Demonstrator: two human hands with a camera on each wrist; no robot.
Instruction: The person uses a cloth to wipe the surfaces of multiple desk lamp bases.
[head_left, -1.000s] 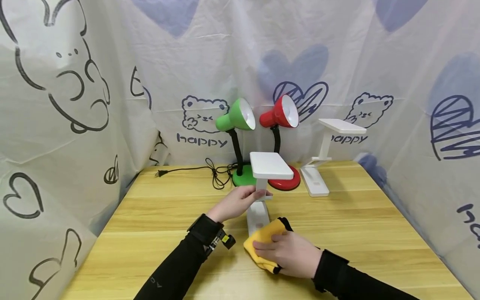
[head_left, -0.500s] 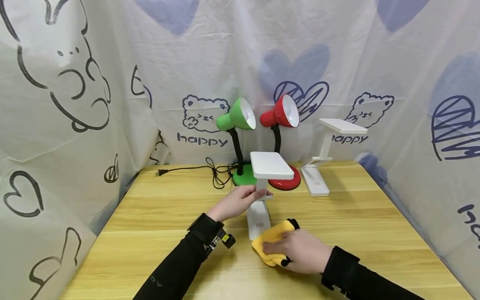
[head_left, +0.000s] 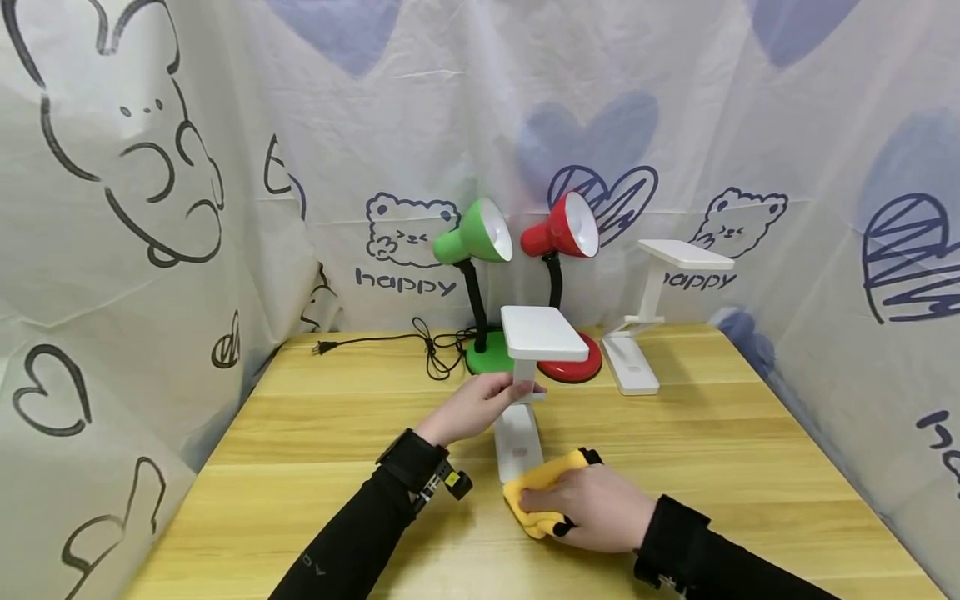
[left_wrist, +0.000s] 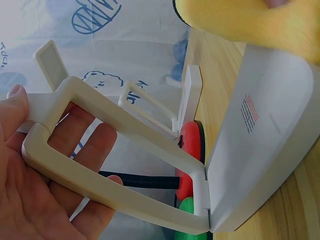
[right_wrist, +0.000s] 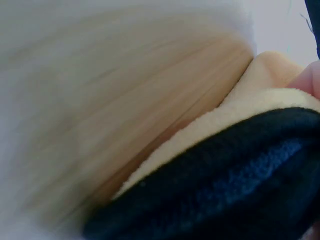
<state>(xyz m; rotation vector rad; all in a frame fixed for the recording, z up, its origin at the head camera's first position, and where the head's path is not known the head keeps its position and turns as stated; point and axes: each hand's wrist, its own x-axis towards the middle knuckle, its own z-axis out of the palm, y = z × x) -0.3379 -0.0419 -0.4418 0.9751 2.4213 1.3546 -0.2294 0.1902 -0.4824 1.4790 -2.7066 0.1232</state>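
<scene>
A white folding desk lamp [head_left: 517,442] stands upright near the middle of the table, its flat head over its base. My left hand [head_left: 474,407] grips the lamp's post; in the left wrist view the thumb and fingers close round the top of its frame-shaped arm [left_wrist: 120,125]. A yellow cloth with black edging [head_left: 528,500] is bunched in my right hand [head_left: 600,507], held against the near end of the lamp's base. Up close in the right wrist view, the cloth's dark edge [right_wrist: 210,185] fills the lower right, and most of the fingers are hidden.
Behind stand a green lamp [head_left: 474,235], a red lamp [head_left: 562,229] and a second white lamp [head_left: 632,367]. A black cord with plug [head_left: 375,337] lies at the back left. Printed white sheeting [head_left: 420,150] encloses the wooden table [head_left: 300,450].
My right hand and the cloth have shifted right and a little toward me, baring more of the lamp's base. The left hand keeps its grip in the same place.
</scene>
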